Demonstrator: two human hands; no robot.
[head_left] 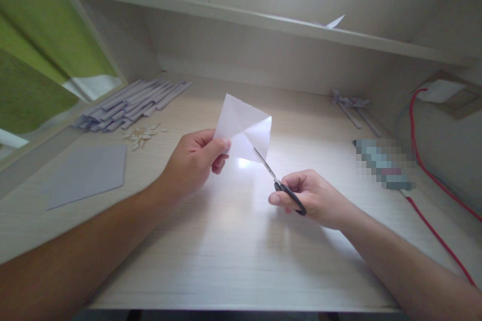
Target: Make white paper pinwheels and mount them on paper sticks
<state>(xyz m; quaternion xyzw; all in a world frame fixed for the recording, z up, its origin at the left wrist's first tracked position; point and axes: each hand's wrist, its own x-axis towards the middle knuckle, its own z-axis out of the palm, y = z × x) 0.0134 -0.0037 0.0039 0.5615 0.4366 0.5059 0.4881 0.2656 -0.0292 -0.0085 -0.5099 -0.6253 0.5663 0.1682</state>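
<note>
I see my left hand point(196, 160) raised above the middle of the desk point(233, 251), pinching a folded white paper point(244, 128) at its lower left corner between thumb and fingers. The paper stands up in the air, clear of the desk, with a crease running across it. My right hand point(312, 198) sits lower and to the right, fingers closed through the black handles of a pair of scissors point(280, 185). The thin blades point up and to the left, and their tips meet the paper's lower edge; I cannot tell how far apart the blades stand.

On the far left of the desk lies a heap of rolled paper strips point(131, 105), and just near of it a scatter of small paper scraps point(142, 135). Nearer on the left, a flat grey sheet point(88, 173) rests on the desk. At the far right lie a few more folded paper pieces point(352, 108), and a red cable point(433, 175) runs along the right side. A shelf point(263, 20) spans the wall above.
</note>
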